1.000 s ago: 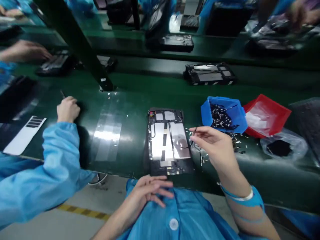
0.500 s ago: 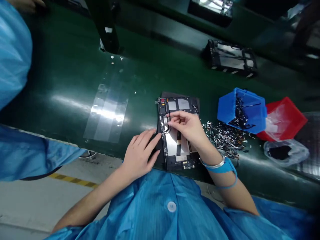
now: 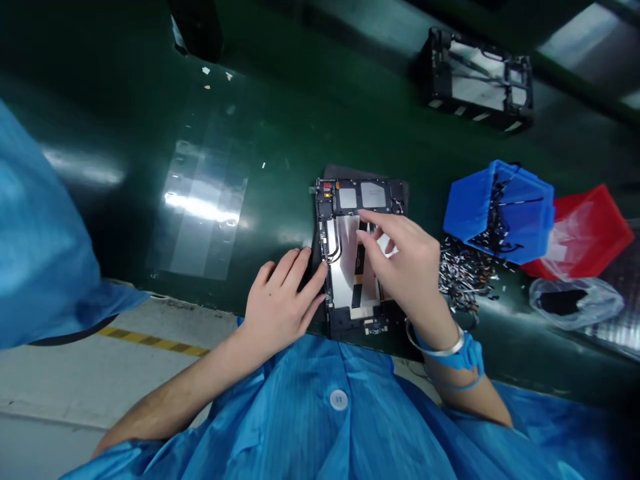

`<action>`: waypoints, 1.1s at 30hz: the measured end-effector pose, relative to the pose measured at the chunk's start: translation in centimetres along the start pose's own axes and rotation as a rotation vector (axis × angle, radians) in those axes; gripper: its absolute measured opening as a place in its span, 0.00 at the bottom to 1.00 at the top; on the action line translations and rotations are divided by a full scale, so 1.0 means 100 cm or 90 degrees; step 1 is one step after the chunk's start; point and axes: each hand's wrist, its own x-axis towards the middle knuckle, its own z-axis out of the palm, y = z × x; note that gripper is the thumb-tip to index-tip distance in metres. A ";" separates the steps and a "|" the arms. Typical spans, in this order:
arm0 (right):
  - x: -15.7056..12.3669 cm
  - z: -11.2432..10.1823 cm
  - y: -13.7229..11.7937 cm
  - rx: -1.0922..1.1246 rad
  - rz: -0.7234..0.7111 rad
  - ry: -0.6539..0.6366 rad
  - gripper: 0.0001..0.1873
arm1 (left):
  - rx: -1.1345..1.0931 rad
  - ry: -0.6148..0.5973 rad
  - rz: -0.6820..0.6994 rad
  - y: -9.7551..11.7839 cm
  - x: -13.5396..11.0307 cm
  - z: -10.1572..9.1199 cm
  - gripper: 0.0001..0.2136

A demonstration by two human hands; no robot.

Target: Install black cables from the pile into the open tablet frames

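Note:
An opened tablet chassis (image 3: 350, 267) with silver plates and a black cable lies on the green belt (image 3: 280, 127) in front of me. My left hand (image 3: 283, 297) lies flat against its left edge, fingers stretched out and touching the frame. My right hand (image 3: 405, 263) hovers over the right half of the chassis, its fingers spread and slightly curled above the silver plate, with nothing visible in them. A blue wrist strap and a bangle circle my right wrist.
A blue bin (image 3: 500, 210) of small black parts stands to the right, with loose parts (image 3: 465, 277) spilled beside it. Behind it is a red bin (image 3: 590, 233), and nearer me a plastic bag (image 3: 575, 303). Another chassis (image 3: 480, 80) lies farther up the belt. A co-worker's blue sleeve (image 3: 40, 240) fills the left.
My right hand has moved from the chassis's upper left to its right half and its fingers have spread. The view has tilted down; my left hand has stayed at the left edge.

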 end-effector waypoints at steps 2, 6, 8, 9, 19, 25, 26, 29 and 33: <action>-0.008 -0.006 -0.001 -0.052 -0.062 0.022 0.11 | 0.008 0.001 0.002 0.001 0.001 0.000 0.17; -0.025 -0.008 0.000 -0.052 -0.179 -0.029 0.11 | -0.014 0.000 0.007 0.001 0.001 0.001 0.19; -0.030 -0.005 0.002 -0.070 -0.213 -0.052 0.12 | -0.016 -0.007 0.007 0.001 0.000 0.002 0.20; -0.032 -0.004 0.003 -0.085 -0.225 -0.058 0.12 | -0.013 -0.011 0.006 0.001 -0.001 0.003 0.21; -0.029 0.004 0.013 -0.276 -0.282 -0.055 0.14 | 0.021 -0.020 0.009 0.001 0.001 0.004 0.21; -0.016 0.017 0.014 -0.312 -0.261 -0.057 0.16 | 0.024 -0.009 0.021 0.001 0.001 0.004 0.21; -0.013 0.019 0.014 -0.310 -0.248 -0.061 0.17 | 0.026 -0.011 0.020 0.001 0.001 0.005 0.21; -0.008 0.017 0.013 -0.289 -0.219 -0.072 0.19 | 0.035 -0.014 0.011 -0.001 0.000 0.005 0.21; -0.023 -0.008 0.016 -0.300 -0.158 -0.003 0.19 | -0.027 -0.011 -0.011 -0.001 -0.003 0.002 0.22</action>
